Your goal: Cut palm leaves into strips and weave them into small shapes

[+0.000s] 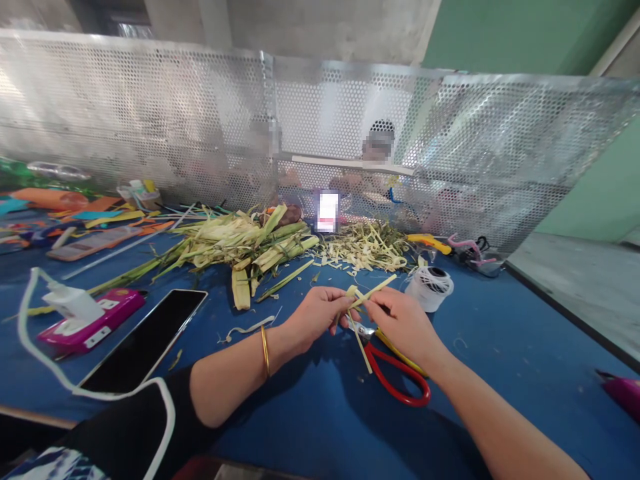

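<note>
Left hand [320,310] and right hand [403,323] pinch pale strips [381,287] between narrowed fingertips; one end rises past the right fingers, another hangs below. Scissors [407,401] lie underneath, thread [424,293] just beyond. A firm left pinch should keep the crossing snug.

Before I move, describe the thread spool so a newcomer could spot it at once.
On the blue table, find the right hand. Just beyond it sits the spool, a squat cylinder with a dark top centre. It is wound in white thread, unlike the loose, yellowish-green scraps.
</note>
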The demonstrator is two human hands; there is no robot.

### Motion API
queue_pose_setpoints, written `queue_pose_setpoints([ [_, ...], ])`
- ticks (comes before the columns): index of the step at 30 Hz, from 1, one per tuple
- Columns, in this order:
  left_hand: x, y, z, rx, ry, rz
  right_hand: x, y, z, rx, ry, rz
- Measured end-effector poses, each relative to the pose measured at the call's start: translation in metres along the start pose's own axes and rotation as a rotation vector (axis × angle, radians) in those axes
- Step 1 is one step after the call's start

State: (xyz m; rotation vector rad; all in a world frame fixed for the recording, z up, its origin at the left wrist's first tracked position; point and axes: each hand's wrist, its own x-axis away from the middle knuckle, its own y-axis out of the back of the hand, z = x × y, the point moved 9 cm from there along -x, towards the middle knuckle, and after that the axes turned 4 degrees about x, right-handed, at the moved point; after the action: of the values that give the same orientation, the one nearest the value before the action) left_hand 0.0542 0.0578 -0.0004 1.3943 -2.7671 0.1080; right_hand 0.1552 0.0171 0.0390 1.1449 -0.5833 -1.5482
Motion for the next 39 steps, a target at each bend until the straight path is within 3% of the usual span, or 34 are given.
queue_pose_setpoints([
  [8,0.000,0.002,0.002,-0.157,-0.019,-0.029,0.003,-0.001,0.002,0.096,-0.010,-0.009],
  [18,-0.001,0.001,0.002,-0.305,-0.058,-0.001,0.003,-0.008,0.001,0.064,0.017,0.044],
  [24,-0.003,-0.002,0.005,-0.332,-0.099,0.063,0.006,-0.002,-0.014,-0.177,-0.180,-0.035],
  [29,0.002,-0.012,-0.002,-0.276,-0.064,0.174,0.003,-0.010,-0.009,-0.347,-0.202,0.123],
  [34,0.010,-0.021,-0.004,-0.224,0.019,0.258,0.004,-0.015,-0.013,-0.672,-0.329,0.162],
  [39,0.013,-0.027,0.000,-0.113,0.053,0.316,0.003,-0.006,-0.015,-0.749,-0.331,0.048],
])
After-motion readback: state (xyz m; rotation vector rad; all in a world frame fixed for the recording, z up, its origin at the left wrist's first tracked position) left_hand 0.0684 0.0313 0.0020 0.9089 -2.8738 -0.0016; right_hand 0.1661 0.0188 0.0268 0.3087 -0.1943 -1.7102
